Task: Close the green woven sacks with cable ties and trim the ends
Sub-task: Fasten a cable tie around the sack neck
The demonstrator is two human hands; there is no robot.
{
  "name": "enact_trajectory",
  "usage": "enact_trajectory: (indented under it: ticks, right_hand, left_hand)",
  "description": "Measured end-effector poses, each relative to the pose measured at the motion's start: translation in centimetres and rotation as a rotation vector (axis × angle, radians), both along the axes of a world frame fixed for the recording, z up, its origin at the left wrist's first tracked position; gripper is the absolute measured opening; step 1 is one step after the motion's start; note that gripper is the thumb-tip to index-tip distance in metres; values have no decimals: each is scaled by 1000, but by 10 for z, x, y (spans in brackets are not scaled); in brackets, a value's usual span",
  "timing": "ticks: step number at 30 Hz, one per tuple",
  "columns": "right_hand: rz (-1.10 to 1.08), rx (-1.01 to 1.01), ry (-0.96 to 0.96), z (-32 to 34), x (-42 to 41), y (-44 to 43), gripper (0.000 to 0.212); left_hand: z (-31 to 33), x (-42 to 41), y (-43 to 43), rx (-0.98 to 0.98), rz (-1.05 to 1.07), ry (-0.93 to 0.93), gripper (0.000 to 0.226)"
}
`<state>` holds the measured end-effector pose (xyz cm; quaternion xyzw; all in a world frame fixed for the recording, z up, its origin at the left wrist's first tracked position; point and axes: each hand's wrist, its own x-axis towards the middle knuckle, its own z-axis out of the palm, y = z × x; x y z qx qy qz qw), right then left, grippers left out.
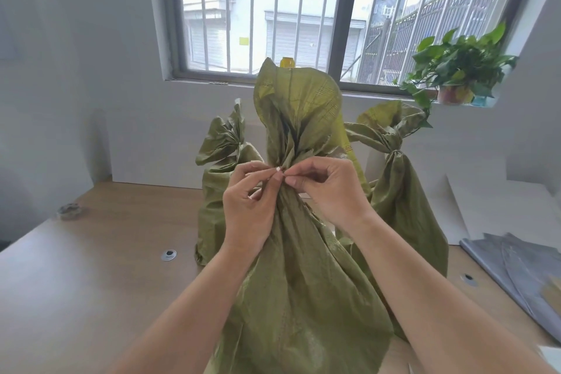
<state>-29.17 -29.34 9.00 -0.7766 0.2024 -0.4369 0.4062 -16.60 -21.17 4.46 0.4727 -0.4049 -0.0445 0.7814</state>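
Right now the front sack [297, 282] stands on the table [91, 267] with its neck gathered. The white cable tie [277, 169] sits at that neck. The left hand [252, 200] pinches its tail on the sack's left side. The right hand [328, 188] pinches it from the right. 2 cinched sacks stand behind the front sack: rear-left sack [215, 191] and rear-right sack [400, 191].

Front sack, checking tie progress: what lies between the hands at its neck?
Head view: a white cable tie, pinched by left hand and right hand, at the neck of the front sack.
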Motion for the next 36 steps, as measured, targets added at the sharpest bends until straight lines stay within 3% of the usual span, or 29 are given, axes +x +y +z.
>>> enact_trajectory:
  ticks: [6,16,22,36]
  right_hand:
    - [15,64,-13,-6,0,-4,15]
    - [-71,-90,74,-7,3,-5,12]
    - [-65,-69,66,-7,3,-7,13]
    - [-107,-85,-39,-13,6,-4,24]
  left_hand:
    - [-6,4,-6,0,-33,-24,13]
    - [-22,12,-21,31,0,-147,18]
    - [-27,18,-26,20,43,-253,18]
    - [-24,13,-20,101,31,-254,11]
